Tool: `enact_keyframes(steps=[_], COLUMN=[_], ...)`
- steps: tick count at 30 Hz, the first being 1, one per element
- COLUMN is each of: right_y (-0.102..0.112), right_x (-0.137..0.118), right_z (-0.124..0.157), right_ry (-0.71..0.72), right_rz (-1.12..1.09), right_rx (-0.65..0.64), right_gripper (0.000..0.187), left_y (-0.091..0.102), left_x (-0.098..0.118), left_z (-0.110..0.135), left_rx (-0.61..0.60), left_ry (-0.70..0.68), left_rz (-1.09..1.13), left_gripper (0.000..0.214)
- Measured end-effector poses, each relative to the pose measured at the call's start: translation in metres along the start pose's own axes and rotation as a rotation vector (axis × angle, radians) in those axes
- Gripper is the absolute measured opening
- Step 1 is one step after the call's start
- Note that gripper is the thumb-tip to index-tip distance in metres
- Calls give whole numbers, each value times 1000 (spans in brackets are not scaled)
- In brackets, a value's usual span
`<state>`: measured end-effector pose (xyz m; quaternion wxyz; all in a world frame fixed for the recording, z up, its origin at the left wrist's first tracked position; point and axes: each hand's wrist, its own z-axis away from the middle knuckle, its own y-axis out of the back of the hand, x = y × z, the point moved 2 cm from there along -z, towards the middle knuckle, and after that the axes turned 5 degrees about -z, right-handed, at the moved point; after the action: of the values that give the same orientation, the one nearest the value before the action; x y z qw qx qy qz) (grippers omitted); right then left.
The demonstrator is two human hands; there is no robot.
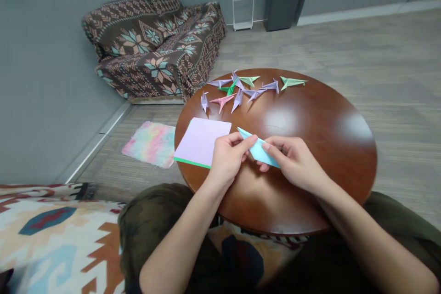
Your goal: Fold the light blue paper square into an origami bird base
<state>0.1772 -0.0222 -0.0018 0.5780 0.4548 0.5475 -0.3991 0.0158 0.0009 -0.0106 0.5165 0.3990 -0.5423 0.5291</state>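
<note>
Both hands hold a folded light blue paper [257, 149] just above the round brown table [310, 147]. My left hand [229, 155] pinches its left part between thumb and fingers. My right hand [292, 158] grips its right end, fingers curled over it. A stack of square paper sheets [201, 141], lilac on top with a green edge below, lies on the table just left of my left hand.
Several folded paper figures [241, 89] in lilac, green and pink lie along the table's far edge. A patterned sofa [155, 41] stands at the back left, a pastel mat [149, 143] on the floor, a patterned rug [51, 239] at my left.
</note>
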Motion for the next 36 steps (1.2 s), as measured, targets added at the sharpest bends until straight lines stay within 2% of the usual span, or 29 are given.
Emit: enact_keyframes(steps=[4, 9, 12, 14, 17, 19, 21, 23, 26, 29, 32, 36], right_y=[0, 0, 0, 0, 1, 2, 5, 10, 14, 13, 12, 12], right_x=[0, 1, 3, 5, 7, 7, 7, 6, 5, 5, 7, 8], right_z=[0, 1, 0, -1, -2, -3, -4, -5, -6, -6, -5, -6], right_ry=[-10, -15, -15, -22, -34, -32, 2, 52, 62, 6, -55, -68], right_rz=[6, -3, -44, -104, -180, -126, -32, 8, -70, -190, -264, -354], right_rx=[-3, -1, 14, 36, 42, 8, 14, 79, 111, 36, 25, 11], right_gripper=[34, 35, 36, 36, 37, 38, 40, 37, 27, 24, 25, 25], left_y=[3, 17, 23, 20, 8, 3, 4, 6, 7, 5, 3, 3], left_x=[0, 4, 6, 6, 4, 5, 9, 13, 18, 19, 18, 20], left_z=[-2, -12, -15, -13, -5, -1, 1, 3, 7, 12, 16, 17], left_rx=[32, 110, 207, 205, 19, -30, -67, -156, -318, -416, -479, -478], left_ry=[-22, -63, -82, -88, -83, -111, -133, -138, -141, -139, -78, -29], left_rz=[34, 55, 84, 80, -51, -142, -260, -436, -620, -609, -540, -551], left_gripper=[30, 22, 25, 30, 30, 26, 23, 19, 17, 16, 16, 12])
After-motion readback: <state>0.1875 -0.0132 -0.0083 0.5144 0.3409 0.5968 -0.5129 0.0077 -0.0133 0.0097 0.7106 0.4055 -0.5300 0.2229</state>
